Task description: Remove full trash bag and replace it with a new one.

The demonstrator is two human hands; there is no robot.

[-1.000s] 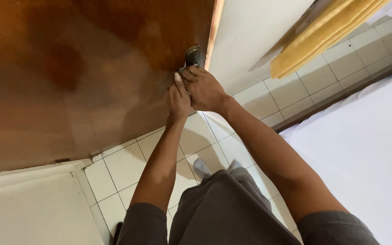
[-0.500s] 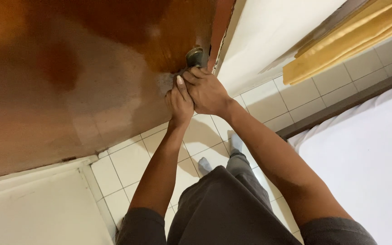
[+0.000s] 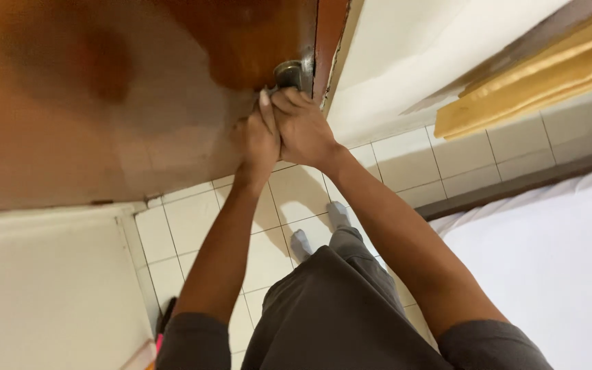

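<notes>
Both hands closed together just below a round door knob at the door's edge.

The right hand (image 3: 304,130) is curled shut, its fingertips (image 3: 284,98) pressed up against the underside of the metal door knob (image 3: 287,72); what is pinched there is hidden, though a small grey sliver is seen at the knuckles. The left hand (image 3: 257,140) is folded against the right one, touching it, thumb raised toward the knob; whether anything is clamped in it cannot be told. The knob lies directly above the grip, in the upper middle of the frame, its axis standing out from the brown wooden door (image 3: 118,103) toward the camera. The right hand is the nearer one. Just right of the knob the door's edge (image 3: 327,41) is met by the white wall (image 3: 405,55). Below, the tiled floor (image 3: 193,233) and a white bed (image 3: 549,260) at lower right are seen.
</notes>
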